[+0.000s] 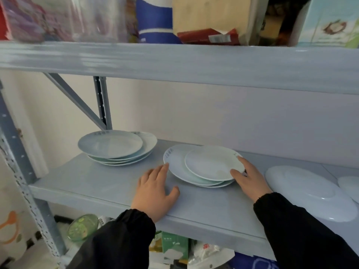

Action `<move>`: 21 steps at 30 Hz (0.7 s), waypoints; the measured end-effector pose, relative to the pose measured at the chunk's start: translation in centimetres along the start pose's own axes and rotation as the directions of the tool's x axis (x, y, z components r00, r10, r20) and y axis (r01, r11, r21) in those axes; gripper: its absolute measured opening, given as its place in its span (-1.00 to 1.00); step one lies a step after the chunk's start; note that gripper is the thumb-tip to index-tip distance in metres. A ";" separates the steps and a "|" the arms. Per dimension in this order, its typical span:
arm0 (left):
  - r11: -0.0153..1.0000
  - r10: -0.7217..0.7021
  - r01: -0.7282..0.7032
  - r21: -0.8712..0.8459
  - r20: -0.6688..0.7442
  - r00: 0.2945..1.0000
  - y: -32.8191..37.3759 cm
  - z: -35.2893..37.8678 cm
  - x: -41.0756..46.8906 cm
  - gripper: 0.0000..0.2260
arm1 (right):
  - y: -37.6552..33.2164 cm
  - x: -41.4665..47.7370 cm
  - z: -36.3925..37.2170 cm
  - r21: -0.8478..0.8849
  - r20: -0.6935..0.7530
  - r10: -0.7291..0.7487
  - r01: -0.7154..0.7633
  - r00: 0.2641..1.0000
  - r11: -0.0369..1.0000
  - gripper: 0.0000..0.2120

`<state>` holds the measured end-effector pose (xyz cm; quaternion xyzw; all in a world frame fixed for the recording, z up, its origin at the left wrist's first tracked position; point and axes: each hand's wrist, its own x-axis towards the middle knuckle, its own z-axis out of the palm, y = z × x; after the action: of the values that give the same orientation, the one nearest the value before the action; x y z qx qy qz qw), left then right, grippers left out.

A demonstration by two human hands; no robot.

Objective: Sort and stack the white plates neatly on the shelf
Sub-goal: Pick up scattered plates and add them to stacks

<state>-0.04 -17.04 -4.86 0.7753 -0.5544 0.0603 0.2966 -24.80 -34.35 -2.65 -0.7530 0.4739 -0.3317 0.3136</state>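
Observation:
A loose stack of white plates (206, 164) lies in the middle of the grey shelf (97, 183), its top plate shifted to the right. My right hand (249, 179) grips the right rim of that stack, thumb on the top plate. My left hand (155, 189) lies flat on the shelf, fingertips touching the stack's left rim. A second pile of several white plates (114, 146) sits at the back left, unevenly stacked. A large white plate (308, 191) lies upside down at the right, with the edge of another plate (349, 185) beyond it.
The upper shelf beam (174, 63) hangs low over the plates, loaded with boxes and bags. A grey upright post (15, 152) and a diagonal brace (75, 100) stand at the left. Packets and a green lid (82, 227) lie on the level below.

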 end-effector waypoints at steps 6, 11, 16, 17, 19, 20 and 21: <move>0.999 0.018 -0.019 0.042 0.024 1.000 -0.7 0.3 -0.1 -0.28 | 0.1 -0.7 0.0 -0.065 -0.074 -0.104 0.099 0.992 0.993 -0.62; 0.993 0.071 -0.073 0.090 0.028 0.997 -0.5 0.1 -0.5 -0.31 | 0.1 -3.2 -1.0 -0.127 -0.083 -0.130 0.119 0.988 0.985 -0.55; 0.938 0.321 -0.308 0.157 -0.063 0.945 0.7 -0.5 -0.7 -0.41 | 0.9 -5.1 -2.0 -0.458 0.013 -0.208 0.191 0.978 0.868 -0.41; 0.912 0.397 -0.384 0.141 -0.080 0.914 1.6 -0.4 -0.8 -0.44 | 1.0 -5.5 -2.4 -0.516 0.015 -0.220 0.196 0.975 0.834 -0.38; 0.854 0.521 -0.516 0.072 -0.078 0.850 4.1 0.0 -0.9 -0.47 | 1.3 -6.4 -3.4 -0.580 -0.002 -0.231 0.187 0.973 0.793 -0.32; 0.827 0.562 -0.561 0.039 -0.057 0.825 5.6 0.4 -1.0 -0.47 | 1.5 -6.8 -4.1 -0.606 -0.007 -0.232 0.181 0.973 0.775 -0.34; 0.807 0.590 -0.590 0.013 -0.030 0.807 7.0 0.8 -1.0 -0.47 | 2.0 -7.2 -4.9 -0.627 -0.013 -0.229 0.171 0.973 0.760 -0.37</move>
<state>-6.92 -18.09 -3.22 0.5641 -0.7627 0.1629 0.2712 -32.08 -29.23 -2.87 -0.8448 0.4869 -0.2217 -0.0105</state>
